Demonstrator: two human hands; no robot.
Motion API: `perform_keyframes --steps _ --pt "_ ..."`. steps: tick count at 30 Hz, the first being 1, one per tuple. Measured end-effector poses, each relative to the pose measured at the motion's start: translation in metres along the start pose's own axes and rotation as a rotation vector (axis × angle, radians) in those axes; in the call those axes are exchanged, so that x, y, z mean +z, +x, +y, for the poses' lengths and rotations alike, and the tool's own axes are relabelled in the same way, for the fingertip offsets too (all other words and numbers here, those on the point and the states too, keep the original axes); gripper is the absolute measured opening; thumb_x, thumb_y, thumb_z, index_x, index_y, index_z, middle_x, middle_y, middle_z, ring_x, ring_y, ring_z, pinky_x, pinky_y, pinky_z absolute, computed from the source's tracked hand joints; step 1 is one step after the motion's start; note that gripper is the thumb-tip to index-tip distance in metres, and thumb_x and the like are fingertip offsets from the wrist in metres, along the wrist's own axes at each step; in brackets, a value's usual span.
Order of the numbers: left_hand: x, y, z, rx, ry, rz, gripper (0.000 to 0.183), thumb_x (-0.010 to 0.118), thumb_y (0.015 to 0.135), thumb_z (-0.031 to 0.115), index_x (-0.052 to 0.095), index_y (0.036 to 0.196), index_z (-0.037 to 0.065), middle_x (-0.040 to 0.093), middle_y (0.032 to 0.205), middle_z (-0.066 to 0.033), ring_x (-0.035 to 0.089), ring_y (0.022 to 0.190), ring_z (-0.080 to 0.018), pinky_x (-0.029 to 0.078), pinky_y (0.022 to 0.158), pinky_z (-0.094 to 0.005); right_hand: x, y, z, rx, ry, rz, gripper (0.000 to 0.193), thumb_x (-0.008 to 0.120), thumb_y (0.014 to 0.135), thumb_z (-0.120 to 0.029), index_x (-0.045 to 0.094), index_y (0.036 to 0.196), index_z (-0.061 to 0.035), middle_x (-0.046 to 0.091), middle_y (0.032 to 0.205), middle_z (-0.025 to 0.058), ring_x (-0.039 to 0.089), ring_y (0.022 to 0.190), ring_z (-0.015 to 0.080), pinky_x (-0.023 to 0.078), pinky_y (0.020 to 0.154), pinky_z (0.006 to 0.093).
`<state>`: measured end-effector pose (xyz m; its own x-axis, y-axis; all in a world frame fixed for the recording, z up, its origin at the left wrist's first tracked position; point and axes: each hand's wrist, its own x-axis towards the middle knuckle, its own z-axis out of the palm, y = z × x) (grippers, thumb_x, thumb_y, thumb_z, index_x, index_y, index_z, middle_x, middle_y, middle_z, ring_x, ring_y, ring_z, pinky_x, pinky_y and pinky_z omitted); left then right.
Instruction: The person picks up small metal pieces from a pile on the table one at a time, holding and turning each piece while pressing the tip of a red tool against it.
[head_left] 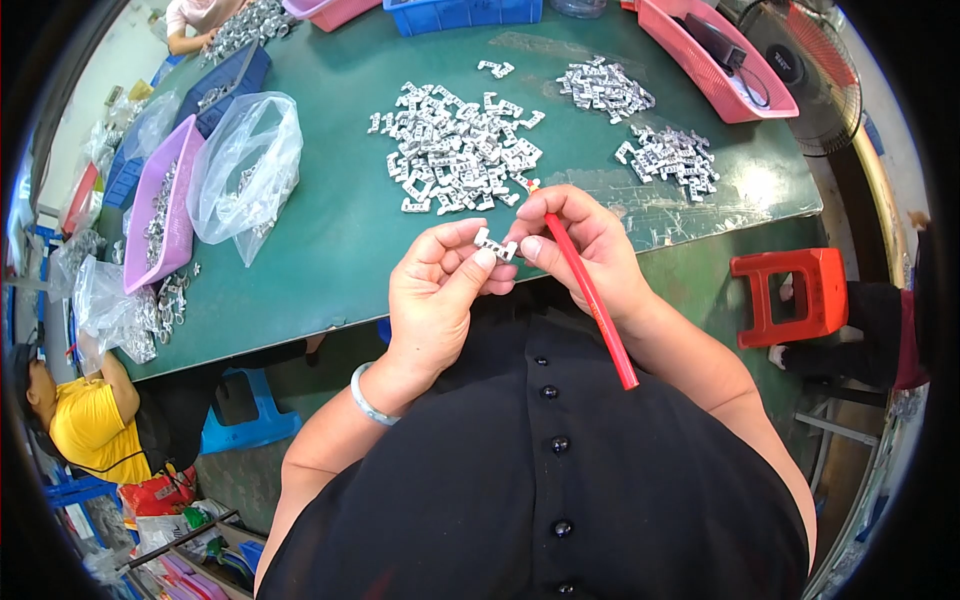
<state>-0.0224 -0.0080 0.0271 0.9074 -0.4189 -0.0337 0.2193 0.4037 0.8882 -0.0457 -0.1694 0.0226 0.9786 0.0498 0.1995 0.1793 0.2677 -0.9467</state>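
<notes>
Okay, left hand (pixel 435 285) has metal bracket (pixel 493 246), right hand (pixel 595 250) just beside

Bracket's up between the two hands, by the near edge of the tabletop (pixel 335 220). Left grip: thumb and fingers pinched on it. Long axis roughly crosswise, right end a bit closer to the body, facing the right thumb; contact there, can't tell from here. Right grip: curled round a red pen-like stick (pixel 595 305), tip beyond and right of the bracket. Loose bracket pile (pixel 460 160) lies farther out, past both hands.
</notes>
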Motion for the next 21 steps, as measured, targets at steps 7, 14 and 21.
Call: perform_keyframes --steps 7,14,21 --pt "-0.0001 0.001 -0.0009 0.028 0.048 0.001 0.02 0.049 0.084 -0.001 0.048 0.105 -0.004 0.059 0.086 -0.0118 0.061 0.075 -0.0173 0.052 0.066 -0.0269 -0.0004 0.001 -0.0017 -0.013 -0.029 -0.002 0.022 0.056 0.078 0.002 0.048 0.098 -0.0029 0.053 0.087 0.0024 0.052 0.083 0.008 0.043 0.075 0.0217" --pt "0.0005 0.0023 -0.0012 0.004 0.066 0.009 0.017 0.047 0.087 0.002 0.048 0.103 -0.004 0.06 0.086 -0.0133 0.062 0.076 -0.0181 0.052 0.067 -0.0278 -0.0021 0.0024 -0.0018 -0.004 -0.065 0.035 0.022 0.057 0.077 0.002 0.049 0.097 -0.0025 0.052 0.087 0.0023 0.053 0.082 0.0081 0.044 0.074 0.0216" --pt "0.0011 0.0063 -0.0024 -0.011 0.065 0.01 0.016 0.045 0.087 0.002 0.048 0.102 -0.004 0.06 0.085 -0.0133 0.062 0.075 -0.0181 0.052 0.067 -0.028 -0.0059 0.0048 -0.0008 0.018 -0.043 0.035 0.021 0.057 0.077 0.002 0.049 0.097 -0.0024 0.053 0.087 0.0018 0.053 0.081 0.0078 0.044 0.074 0.0214"
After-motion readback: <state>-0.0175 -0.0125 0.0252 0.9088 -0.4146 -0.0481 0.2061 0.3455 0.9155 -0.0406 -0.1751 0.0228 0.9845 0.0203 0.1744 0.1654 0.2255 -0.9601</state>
